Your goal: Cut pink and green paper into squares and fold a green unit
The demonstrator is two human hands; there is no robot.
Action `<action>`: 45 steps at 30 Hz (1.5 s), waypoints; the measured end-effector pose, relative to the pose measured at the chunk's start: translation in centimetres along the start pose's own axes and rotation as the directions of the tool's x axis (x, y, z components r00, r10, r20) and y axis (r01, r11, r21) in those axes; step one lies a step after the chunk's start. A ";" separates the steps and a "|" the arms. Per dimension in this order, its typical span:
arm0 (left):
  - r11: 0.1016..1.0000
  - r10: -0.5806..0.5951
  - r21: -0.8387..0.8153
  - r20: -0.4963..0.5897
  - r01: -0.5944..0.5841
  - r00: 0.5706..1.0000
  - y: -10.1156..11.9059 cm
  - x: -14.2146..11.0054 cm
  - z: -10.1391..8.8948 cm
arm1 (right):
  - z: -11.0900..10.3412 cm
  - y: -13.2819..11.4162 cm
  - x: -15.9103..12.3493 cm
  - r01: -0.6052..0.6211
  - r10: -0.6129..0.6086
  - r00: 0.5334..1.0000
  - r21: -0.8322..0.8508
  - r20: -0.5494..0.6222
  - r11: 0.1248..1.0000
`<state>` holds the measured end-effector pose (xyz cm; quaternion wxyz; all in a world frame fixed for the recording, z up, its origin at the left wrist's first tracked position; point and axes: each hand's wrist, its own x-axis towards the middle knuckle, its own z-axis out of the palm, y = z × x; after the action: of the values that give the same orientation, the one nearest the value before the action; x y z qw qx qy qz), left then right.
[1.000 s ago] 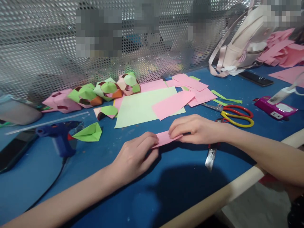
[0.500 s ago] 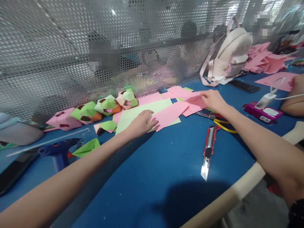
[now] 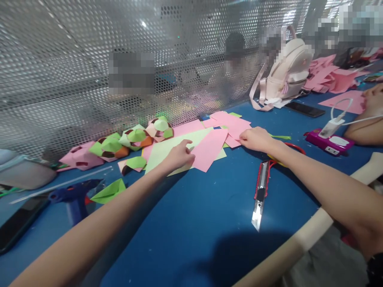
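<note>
My left hand (image 3: pixel 179 156) is at the left edge of a loose pink paper sheet (image 3: pixel 211 149), index finger raised and the other fingers closed at the edge. That sheet lies slanted over a larger pale green sheet (image 3: pixel 161 153). Over at the pile of pink paper pieces (image 3: pixel 233 124), my right hand (image 3: pixel 255 139) has its fingers curled together at the near right corner of a piece; the fingertips are partly hidden. Close by the right forearm lies a red utility knife (image 3: pixel 261 191), blade out. Scissors (image 3: pixel 295 148) are mostly covered by that forearm.
Folded pink and green paper shapes (image 3: pixel 110 145) line the mesh partition (image 3: pixel 191 71). At left are a blue glue gun (image 3: pixel 73 197), a green folded piece (image 3: pixel 109 191) and a phone (image 3: pixel 20 221). A purple power strip (image 3: pixel 329 142), backpack (image 3: pixel 289 73) and another person's arm (image 3: pixel 369 123) are at right.
Both hands have left the small folded pink piece at the front and reached toward the papers. The loose pink sheet has turned and come nearer. My right hand has dropped slightly at the pile.
</note>
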<state>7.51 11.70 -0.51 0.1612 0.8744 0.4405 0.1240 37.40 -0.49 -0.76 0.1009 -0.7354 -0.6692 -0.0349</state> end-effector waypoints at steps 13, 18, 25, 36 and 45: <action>0.742 -0.081 -0.669 -0.049 0.027 0.996 1.5 -4.2 -2.2 | -0.7 -2.5 -0.2 -0.012 0.109 0.988 0.660 -0.106 0.751; 0.584 -0.155 -0.794 0.093 0.167 0.984 1.9 -7.1 -2.1 | -0.5 -4.4 -0.5 -0.002 0.122 0.991 0.892 -0.060 0.453; 0.414 -0.207 -0.873 0.185 0.258 0.961 2.3 -9.8 -0.7 | -1.4 -7.4 -2.5 0.117 0.061 0.989 0.965 -0.135 0.233; 0.115 -0.310 -0.930 0.300 0.349 0.902 2.6 -10.4 -0.5 | 0.4 -10.1 -6.7 0.743 -0.772 0.607 0.478 -0.188 0.468; 0.007 -0.351 -0.958 0.267 0.288 0.897 3.4 -11.7 0.1 | 1.2 -10.5 -6.8 0.757 -0.702 0.652 0.305 -0.287 0.578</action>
<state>3.25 0.30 -0.14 0.7157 0.4104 0.4303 0.3663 26.17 -6.06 -2.13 0.2698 -0.3527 -0.8959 0.0142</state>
